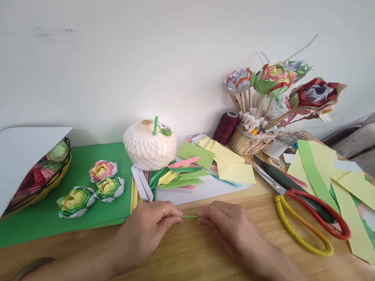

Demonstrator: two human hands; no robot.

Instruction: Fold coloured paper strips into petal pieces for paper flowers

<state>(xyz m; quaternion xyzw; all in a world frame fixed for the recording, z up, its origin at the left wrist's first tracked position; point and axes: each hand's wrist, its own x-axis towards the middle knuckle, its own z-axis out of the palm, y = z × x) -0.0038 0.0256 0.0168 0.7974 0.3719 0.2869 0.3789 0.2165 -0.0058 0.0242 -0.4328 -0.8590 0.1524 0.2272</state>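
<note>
A thin green paper strip (pixel 189 216) stretches between my two hands, low over the wooden table. My left hand (pixel 150 226) pinches one end of it between thumb and forefinger. At the other end, my right hand (pixel 232 224) has its fingers closed on the strip, and they hide that end. Just beyond my hands lies a pile of folded paper strips (pixel 183 176) in green, yellow and pink. White folded strips (pixel 142 184) stand beside my left hand.
Scissors (pixel 302 205) with red and yellow handles lie at the right, near paper scraps (pixel 351 213). Three paper flowers (pixel 75 201) rest on green sheets (pixel 112 150) at left. A foam-wrapped coconut (pixel 149 147) and a basket (pixel 250 141) of paper flowers stand by the wall.
</note>
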